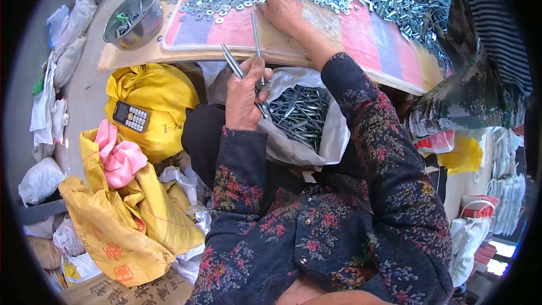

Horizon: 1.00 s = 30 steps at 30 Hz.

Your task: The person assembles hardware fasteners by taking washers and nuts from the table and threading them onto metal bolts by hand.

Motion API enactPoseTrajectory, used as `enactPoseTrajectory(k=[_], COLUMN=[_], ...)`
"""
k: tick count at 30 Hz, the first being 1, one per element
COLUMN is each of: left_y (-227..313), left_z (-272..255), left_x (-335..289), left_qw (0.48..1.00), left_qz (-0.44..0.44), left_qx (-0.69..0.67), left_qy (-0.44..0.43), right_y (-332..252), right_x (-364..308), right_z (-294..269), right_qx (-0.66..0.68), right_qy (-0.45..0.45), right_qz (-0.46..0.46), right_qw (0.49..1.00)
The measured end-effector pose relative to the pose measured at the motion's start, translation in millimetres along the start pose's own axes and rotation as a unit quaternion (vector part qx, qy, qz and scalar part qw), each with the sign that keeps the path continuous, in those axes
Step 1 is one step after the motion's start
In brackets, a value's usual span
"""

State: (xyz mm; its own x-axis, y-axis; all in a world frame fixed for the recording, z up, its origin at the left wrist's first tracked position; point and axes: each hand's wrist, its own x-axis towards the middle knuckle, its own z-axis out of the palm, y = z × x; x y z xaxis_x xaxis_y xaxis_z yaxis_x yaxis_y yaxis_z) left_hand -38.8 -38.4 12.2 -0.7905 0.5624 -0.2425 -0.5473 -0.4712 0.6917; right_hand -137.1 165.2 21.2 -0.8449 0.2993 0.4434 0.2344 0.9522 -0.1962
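My left hand (243, 97) is closed around several long metal bolts (230, 61) above an open sack. One bolt (255, 33) stands nearly upright between thumb and fingers, its end pointing at the table. On the table edge, my right hand (282, 11) reaches into a spread of flat washers (219, 7), fingertips bent down and pressed together; whatever they pinch is hidden. Below my hands, the white sack (336, 141) is filled with loose bolts (299, 116).
A striped cloth (226, 34) covers the table; metal sleeves (389, 8) lie heaped at its right. A steel bowl (132, 20) stands at left. A phone (131, 116) rests on a tied yellow bag (169, 93). Another person's striped sleeve (494, 28) is at right.
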Motion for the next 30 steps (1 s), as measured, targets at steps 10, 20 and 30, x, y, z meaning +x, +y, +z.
enactPoseTrajectory(k=[10, 20, 30], left_y=[-9.7, -2.9, -12.1], left_z=[10.1, 17.5, 22.1], left_x=[-9.2, -9.2, -8.9], left_qw=[0.998, 0.997, 0.984], left_qz=[0.012, 0.033, 0.006], left_qx=[0.061, 0.064, 0.169], left_qy=[-0.021, -0.039, -0.048], right_y=[5.7, 32.0, 5.1], right_x=[9.4, 2.7, -84.1], right_z=[15.6, -7.3, -58.2], right_qx=[-0.040, 0.054, 0.457], right_qy=[-0.032, 0.110, -0.024], right_qz=[-0.067, -0.059, 0.254], right_qw=[0.996, 0.991, 0.852])
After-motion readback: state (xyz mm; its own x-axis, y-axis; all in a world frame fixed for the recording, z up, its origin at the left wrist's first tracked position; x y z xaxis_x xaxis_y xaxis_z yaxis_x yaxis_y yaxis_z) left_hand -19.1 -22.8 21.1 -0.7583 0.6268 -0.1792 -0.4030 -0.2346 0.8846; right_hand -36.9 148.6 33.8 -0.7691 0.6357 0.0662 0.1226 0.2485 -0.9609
